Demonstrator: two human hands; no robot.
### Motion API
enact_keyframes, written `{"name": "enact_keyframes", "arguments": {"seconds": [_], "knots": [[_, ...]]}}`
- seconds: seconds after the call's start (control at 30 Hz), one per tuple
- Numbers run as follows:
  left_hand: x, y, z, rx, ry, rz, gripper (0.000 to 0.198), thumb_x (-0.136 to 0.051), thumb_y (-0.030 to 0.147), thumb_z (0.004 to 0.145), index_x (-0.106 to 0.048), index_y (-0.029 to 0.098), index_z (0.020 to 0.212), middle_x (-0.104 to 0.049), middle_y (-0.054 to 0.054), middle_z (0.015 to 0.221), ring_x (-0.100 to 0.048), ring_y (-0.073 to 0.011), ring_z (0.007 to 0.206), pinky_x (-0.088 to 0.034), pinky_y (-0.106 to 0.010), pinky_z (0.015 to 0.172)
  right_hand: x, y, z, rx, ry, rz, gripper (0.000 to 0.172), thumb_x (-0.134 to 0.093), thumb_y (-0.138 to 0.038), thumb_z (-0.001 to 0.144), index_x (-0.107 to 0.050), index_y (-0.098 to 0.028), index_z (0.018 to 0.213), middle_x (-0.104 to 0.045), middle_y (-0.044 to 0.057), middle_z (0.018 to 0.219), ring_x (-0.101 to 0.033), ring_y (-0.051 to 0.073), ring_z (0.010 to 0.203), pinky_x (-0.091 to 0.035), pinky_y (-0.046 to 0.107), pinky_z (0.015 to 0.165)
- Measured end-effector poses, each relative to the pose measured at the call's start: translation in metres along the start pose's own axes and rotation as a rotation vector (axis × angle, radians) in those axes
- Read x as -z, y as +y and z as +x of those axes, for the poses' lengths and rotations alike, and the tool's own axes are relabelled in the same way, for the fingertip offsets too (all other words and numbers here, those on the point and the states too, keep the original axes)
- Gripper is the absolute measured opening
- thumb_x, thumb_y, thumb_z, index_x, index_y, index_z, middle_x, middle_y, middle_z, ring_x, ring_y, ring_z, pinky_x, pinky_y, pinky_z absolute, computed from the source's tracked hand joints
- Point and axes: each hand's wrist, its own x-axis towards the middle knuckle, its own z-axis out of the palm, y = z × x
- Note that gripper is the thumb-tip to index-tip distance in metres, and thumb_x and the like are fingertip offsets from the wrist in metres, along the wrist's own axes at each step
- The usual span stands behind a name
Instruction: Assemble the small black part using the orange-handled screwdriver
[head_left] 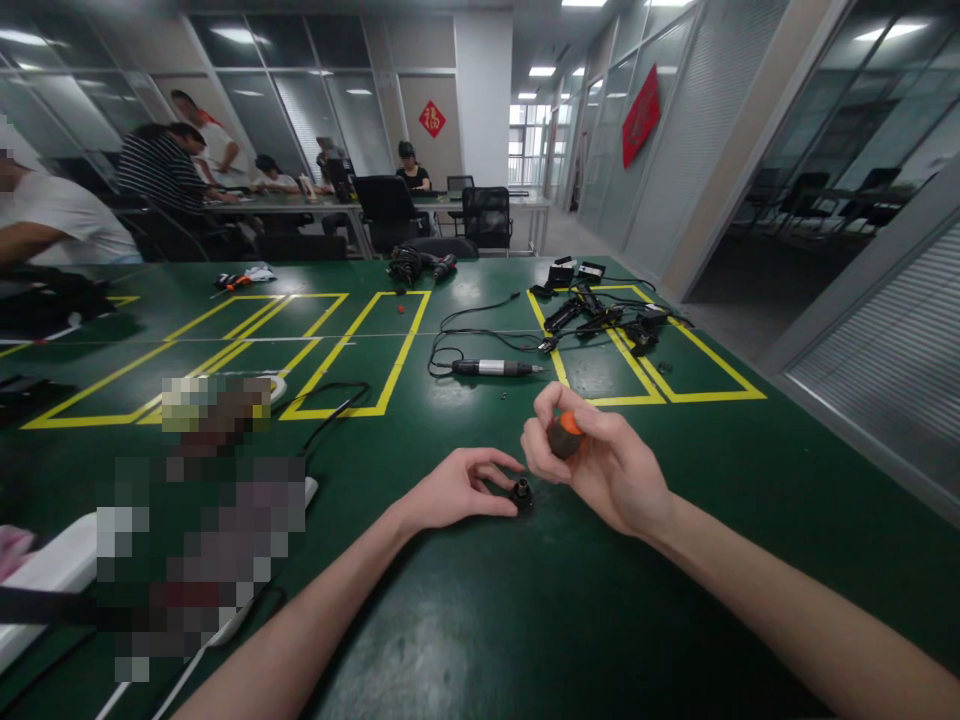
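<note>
My right hand (600,462) is closed around a screwdriver with a black and orange handle (564,434), held upright with its tip down on a small black round part (521,493) on the green table (465,620). My left hand (457,488) rests on the table and pinches that small black part between thumb and forefinger. The screwdriver's shaft is hidden by my fingers.
A black and silver pen-shaped power tool (495,368) with its cable lies just beyond my hands. Black parts and cables (600,318) fill the yellow-taped box at right. A white power strip (52,570) lies at left. Several people sit at desks behind.
</note>
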Motion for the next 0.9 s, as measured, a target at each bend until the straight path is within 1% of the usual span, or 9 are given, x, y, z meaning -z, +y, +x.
{"name": "enact_keyframes", "arguments": {"seconds": [0.07, 0.17, 0.27, 0.43, 0.53, 0.6, 0.7, 0.8, 0.9], "knots": [[0.0004, -0.0003, 0.0007, 0.016, 0.009, -0.008, 0.048, -0.090, 0.032, 0.067, -0.075, 0.011, 0.107, -0.079, -0.013, 0.100, -0.074, -0.0199, 0.084, -0.058, -0.030, 0.079, 0.0027, -0.0005, 0.0020, 0.006, -0.005, -0.014, 0.018, -0.048, -0.040, 0.095, -0.050, -0.023, 0.089, -0.054, -0.002, 0.063, -0.040, 0.016, 0.055, -0.033, 0.030, 0.059], [0.0025, -0.0023, 0.0018, 0.030, -0.009, -0.036, 0.042, -0.091, 0.033, 0.067, -0.077, 0.011, 0.100, -0.080, -0.012, 0.099, -0.075, -0.0195, 0.084, -0.058, -0.030, 0.081, 0.0063, -0.0023, 0.0057, 0.045, -0.012, -0.030, 0.029, -0.044, -0.037, 0.099, -0.054, -0.019, 0.078, -0.058, 0.002, 0.074, -0.046, 0.014, 0.058, -0.035, 0.030, 0.060], [0.0046, -0.0040, 0.0023, 0.029, -0.025, -0.036, 0.044, -0.091, 0.033, 0.067, -0.078, 0.011, 0.103, -0.080, -0.012, 0.101, -0.075, -0.0189, 0.084, -0.058, -0.029, 0.080, 0.0071, -0.0013, 0.0070, 0.054, 0.012, 0.033, 0.040, -0.040, -0.037, 0.103, -0.055, -0.017, 0.072, -0.046, -0.002, 0.066, -0.037, 0.011, 0.054, -0.028, 0.027, 0.054], [0.0049, -0.0003, 0.0009, 0.022, -0.018, 0.035, 0.044, -0.089, 0.036, 0.069, -0.079, 0.011, 0.104, -0.080, -0.012, 0.101, -0.074, -0.0192, 0.084, -0.058, -0.029, 0.080, 0.0072, 0.0026, 0.0045, 0.070, -0.012, 0.154, 0.024, -0.045, -0.041, 0.099, -0.053, -0.021, 0.087, -0.038, -0.006, 0.059, -0.025, 0.011, 0.051, -0.022, 0.026, 0.052], [0.0050, 0.0031, -0.0008, 0.009, -0.008, 0.094, 0.043, -0.087, 0.037, 0.072, -0.079, 0.011, 0.106, -0.080, -0.011, 0.100, -0.072, -0.0161, 0.079, -0.055, -0.023, 0.071, 0.0088, 0.0022, 0.0054, 0.092, -0.021, 0.081, 0.020, -0.048, -0.034, 0.099, -0.056, -0.020, 0.087, -0.050, -0.002, 0.068, -0.039, 0.012, 0.054, -0.029, 0.027, 0.055], [0.0056, 0.0045, -0.0019, 0.013, -0.013, 0.136, 0.043, -0.085, 0.036, 0.074, -0.079, 0.012, 0.109, -0.080, -0.010, 0.099, -0.069, -0.0130, 0.072, -0.051, -0.020, 0.063, 0.0097, 0.0014, 0.0068, 0.095, -0.018, 0.029, 0.030, -0.044, -0.033, 0.101, -0.059, -0.017, 0.080, -0.054, 0.001, 0.074, -0.046, 0.012, 0.058, -0.032, 0.029, 0.058], [0.0061, 0.0046, -0.0026, 0.032, -0.028, 0.175, 0.040, -0.080, 0.032, 0.078, -0.078, 0.013, 0.114, -0.080, -0.009, 0.099, -0.065, -0.0092, 0.062, -0.046, -0.017, 0.056, 0.0092, 0.0013, 0.0077, 0.060, -0.007, 0.051, 0.042, -0.038, -0.037, 0.104, -0.059, -0.016, 0.074, -0.045, -0.001, 0.065, -0.039, 0.011, 0.054, -0.028, 0.028, 0.054], [0.0050, 0.0032, -0.0020, 0.003, -0.040, 0.112, 0.049, -0.081, 0.027, 0.076, -0.073, 0.015, 0.123, -0.078, -0.011, 0.110, -0.071, -0.0127, 0.074, -0.052, -0.019, 0.063, 0.0077, 0.0024, 0.0065, 0.064, -0.012, 0.135, 0.034, -0.040, -0.041, 0.103, -0.058, -0.019, 0.085, -0.038, -0.005, 0.058, -0.028, 0.011, 0.051, -0.022, 0.026, 0.052], [0.0033, 0.0012, -0.0007, -0.033, -0.008, 0.018, 0.050, -0.087, 0.027, 0.070, -0.075, 0.012, 0.116, -0.078, -0.013, 0.108, -0.074, -0.0180, 0.089, -0.056, -0.023, 0.075, 0.0070, 0.0030, 0.0056, 0.101, -0.027, 0.132, 0.019, -0.046, -0.037, 0.100, -0.055, -0.022, 0.092, -0.045, -0.005, 0.061, -0.032, 0.012, 0.053, -0.025, 0.026, 0.053]]}}
